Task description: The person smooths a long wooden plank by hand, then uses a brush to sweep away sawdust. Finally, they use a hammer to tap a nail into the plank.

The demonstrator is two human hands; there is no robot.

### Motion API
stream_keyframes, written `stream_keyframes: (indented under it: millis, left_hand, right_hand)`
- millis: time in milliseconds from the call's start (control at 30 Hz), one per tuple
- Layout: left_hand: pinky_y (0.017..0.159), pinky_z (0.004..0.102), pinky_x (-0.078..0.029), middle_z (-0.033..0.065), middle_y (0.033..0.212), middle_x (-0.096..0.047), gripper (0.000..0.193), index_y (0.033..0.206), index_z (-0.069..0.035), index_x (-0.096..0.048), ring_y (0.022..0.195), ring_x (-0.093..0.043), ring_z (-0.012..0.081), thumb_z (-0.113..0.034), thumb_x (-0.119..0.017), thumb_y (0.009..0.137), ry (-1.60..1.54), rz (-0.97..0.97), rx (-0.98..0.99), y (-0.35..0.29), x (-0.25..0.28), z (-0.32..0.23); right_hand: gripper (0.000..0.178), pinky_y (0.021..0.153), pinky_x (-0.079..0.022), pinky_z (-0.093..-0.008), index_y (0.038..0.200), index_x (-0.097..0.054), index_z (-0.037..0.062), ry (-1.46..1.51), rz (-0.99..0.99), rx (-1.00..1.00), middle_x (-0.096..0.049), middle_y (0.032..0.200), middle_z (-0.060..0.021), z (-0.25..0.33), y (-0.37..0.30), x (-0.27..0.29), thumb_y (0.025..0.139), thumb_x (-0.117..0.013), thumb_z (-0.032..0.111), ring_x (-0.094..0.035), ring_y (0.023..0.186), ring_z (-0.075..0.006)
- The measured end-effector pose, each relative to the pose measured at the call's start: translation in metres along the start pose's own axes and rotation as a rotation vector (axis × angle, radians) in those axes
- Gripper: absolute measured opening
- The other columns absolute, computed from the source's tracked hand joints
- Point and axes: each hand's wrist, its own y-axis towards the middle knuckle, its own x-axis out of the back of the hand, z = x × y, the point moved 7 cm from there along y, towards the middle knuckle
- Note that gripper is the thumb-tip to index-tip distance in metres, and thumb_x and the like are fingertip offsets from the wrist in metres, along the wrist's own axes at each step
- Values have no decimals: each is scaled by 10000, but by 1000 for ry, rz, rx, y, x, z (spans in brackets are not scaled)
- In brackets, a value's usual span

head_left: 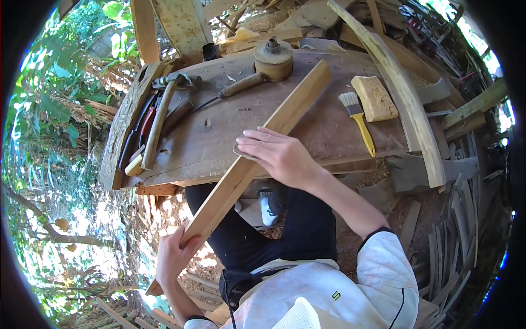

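Wood plank (257,159), long and pale, slants from the table's (307,131) middle out past its near edge. The right hand (279,156) lies nearly flat on it, fingers together, pressing grey sandpaper (239,152) to its face. The left hand (174,255) wraps closed around the lower end. A yellow-handled brush (356,118) lies toward the right edge.

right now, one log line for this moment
left hand: grips wooden plank low end | right hand: presses sandpaper on plank | plank: slanted across workbench
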Motion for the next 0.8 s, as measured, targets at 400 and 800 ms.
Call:
stream_keyframes:
  millis: [400,800]
  left_hand:
    - [525,420,-449,201,630,-615,319,755,21,-596,526,-577,346,-162,-849,819,14,19,159,-39,7,35]
    - [550,448,-430,196,621,-591,330,768,17,-567,539,-544,371,-165,-839,810,31,-1,131,-36,11,37]
  right_hand:
    - [233,908,-606,-411,1159,-726,35,-91,-17,-97,-739,1160,-123,-43,6,20,938,-673,89,-713,1081,-298]
    - [185,927,-605,-400,1137,-747,63,-244,-128,-233,-740,1192,-126,-76,-6,31,978,-684,134,-713,1118,-305]
